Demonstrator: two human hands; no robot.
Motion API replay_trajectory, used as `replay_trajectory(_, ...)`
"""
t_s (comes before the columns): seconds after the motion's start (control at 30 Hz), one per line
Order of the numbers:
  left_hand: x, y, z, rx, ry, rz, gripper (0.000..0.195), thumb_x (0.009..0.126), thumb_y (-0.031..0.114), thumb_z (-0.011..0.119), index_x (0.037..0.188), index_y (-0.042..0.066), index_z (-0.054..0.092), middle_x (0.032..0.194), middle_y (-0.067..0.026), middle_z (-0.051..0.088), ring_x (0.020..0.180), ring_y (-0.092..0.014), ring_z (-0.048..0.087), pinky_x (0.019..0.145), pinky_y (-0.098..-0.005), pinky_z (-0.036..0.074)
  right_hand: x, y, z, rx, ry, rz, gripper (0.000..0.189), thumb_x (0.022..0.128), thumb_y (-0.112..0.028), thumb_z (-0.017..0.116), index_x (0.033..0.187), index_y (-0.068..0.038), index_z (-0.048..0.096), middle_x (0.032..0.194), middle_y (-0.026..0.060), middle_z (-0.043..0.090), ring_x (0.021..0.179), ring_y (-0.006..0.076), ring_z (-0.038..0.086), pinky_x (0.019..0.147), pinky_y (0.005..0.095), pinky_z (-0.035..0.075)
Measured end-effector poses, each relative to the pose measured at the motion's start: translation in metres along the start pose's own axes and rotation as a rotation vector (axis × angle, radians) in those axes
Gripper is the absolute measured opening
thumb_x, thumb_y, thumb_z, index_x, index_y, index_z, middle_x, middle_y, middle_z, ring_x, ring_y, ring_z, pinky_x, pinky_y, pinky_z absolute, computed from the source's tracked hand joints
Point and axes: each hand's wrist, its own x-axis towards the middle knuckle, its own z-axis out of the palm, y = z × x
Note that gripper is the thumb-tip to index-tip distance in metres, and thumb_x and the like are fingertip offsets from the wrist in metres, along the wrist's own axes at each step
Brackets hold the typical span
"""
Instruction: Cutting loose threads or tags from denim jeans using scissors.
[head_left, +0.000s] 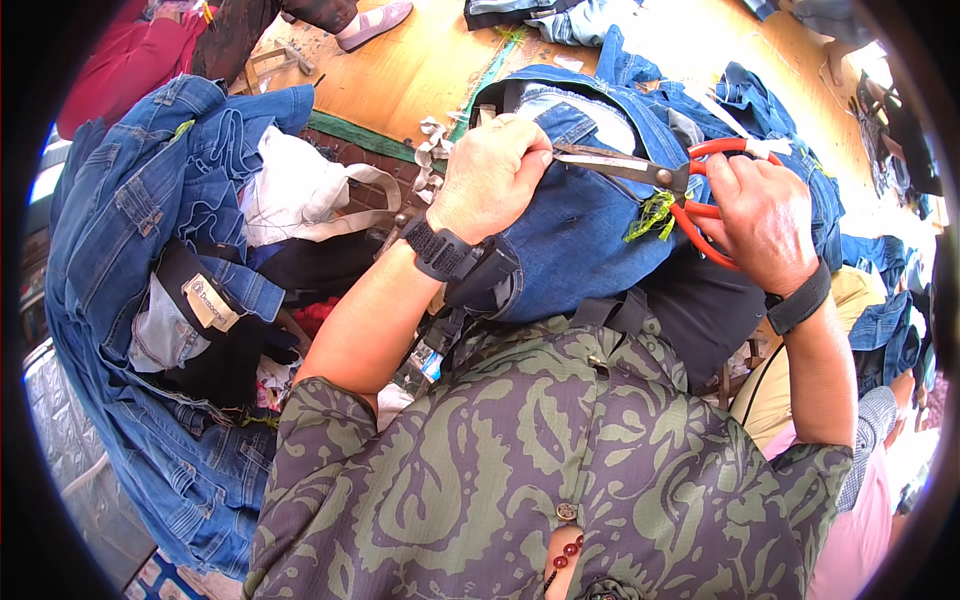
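Observation:
A pair of blue denim jeans (585, 225) lies over my lap, its dark waistband opening facing away from me. My left hand (495, 176), wrist strapped in black, is closed near the waistband; its fingertips pinch something too small to make out, perhaps thread or fabric edge. In my right hand (757, 217) are scissors with orange-red handles (701, 238). Their blades (611, 163) point left, slightly parted, with the tips at my left fingertips. A yellow-green frayed strip (652, 215) hangs by the scissor pivot, over the denim.
Piled jeans (150, 225) fill the left side, with white cloth (292, 187) beside them. More denim (757, 105) lies on the wooden board (375, 90) ahead. At upper left is another person's shoe (375, 26); other people sit at the right.

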Motion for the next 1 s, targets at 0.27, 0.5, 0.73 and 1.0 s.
replay_trajectory(0.27, -0.003, -0.003, 0.008, 0.036, 0.021, -0.022, 0.004, 0.075, 0.004, 0.061, 0.077, 0.004, 0.057, 0.072, -0.0103, 0.057, 0.068, -0.025, 0.056, 0.064, -0.0326, 0.044, 0.005, -0.001, -0.002, -0.119, 0.012, -0.070, 0.019, 0.069, -0.018, 0.062, 0.081, -0.006, 0.054, 0.073, 0.0041, 0.057, 0.070, 0.0186, 0.060, 0.066, 0.0336, 0.049)
replay_trajectory(0.5, -0.004, -0.005, 0.008, 0.024, 0.024, -0.019, 0.003, 0.076, 0.004, 0.060, 0.078, 0.003, 0.058, 0.072, -0.0096, 0.056, 0.069, -0.023, 0.056, 0.064, -0.0306, 0.044, 0.004, 0.005, 0.009, -0.110, -0.044, -0.063, 0.017, 0.070, -0.018, 0.062, 0.080, -0.006, 0.055, 0.074, 0.0049, 0.059, 0.068, 0.0199, 0.061, 0.063, 0.0338, 0.049)
replay_trajectory(0.73, -0.026, -0.045, -0.021, -0.556, 0.040, -0.871, 0.038, 0.093, 0.039, 0.043, 0.103, 0.005, 0.059, 0.081, -0.0012, 0.058, 0.070, -0.009, 0.054, 0.065, -0.0229, 0.044, 0.009, -0.004, 0.042, 0.770, 0.051, 0.469, 0.036, 0.069, -0.025, 0.075, 0.089, 0.000, 0.060, 0.075, 0.0120, 0.062, 0.063, 0.0218, 0.060, 0.059, 0.0297, 0.045)
replay_trajectory(1.0, -0.033, -0.008, -0.035, -0.887, -0.198, -0.628, 0.029, 0.078, 0.006, 0.066, 0.104, 0.001, 0.055, 0.088, 0.0015, 0.056, 0.078, -0.005, 0.051, 0.075, -0.0202, 0.043, 0.056, -0.001, 0.077, 1.299, -0.031, 0.550, 0.040, 0.074, -0.014, 0.071, 0.106, 0.002, 0.054, 0.092, 0.0044, 0.062, 0.081, 0.0078, 0.056, 0.074, 0.0213, 0.045)
